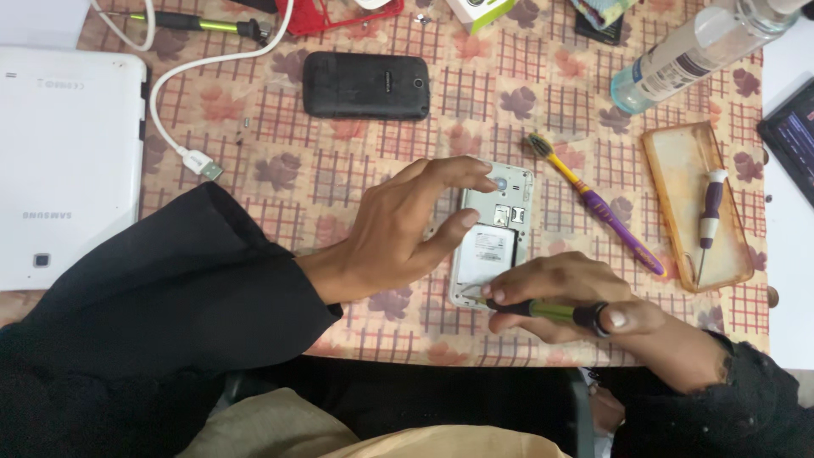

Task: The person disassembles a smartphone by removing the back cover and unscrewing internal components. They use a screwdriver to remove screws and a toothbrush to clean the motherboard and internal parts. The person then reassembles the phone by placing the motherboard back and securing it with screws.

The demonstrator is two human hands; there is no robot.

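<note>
A patterned tablecloth (339, 170) covers the table; at its left edge lies a white tablet (68, 153), face down, with a white cable (182, 76) curling just beside it; toward the far edge rests a black phone (366, 85), back up; at the far right corner a clear bottle (695, 51) lies tilted; near the right edge an orange phone case (678, 187) carries a small purple screwdriver (709, 222).

Near the front edge, toward the middle, sits the opened phone (492, 246), its back cover off; the left hand (407, 233) steadies it, fingers spread and curved, fingertips touching its upper part; the right hand (577, 297) is closed around a green-and-black screwdriver (543, 310), whose tip meets the phone's near corner; a purple-and-yellow toothbrush (593, 203) lies just right of the phone.
</note>
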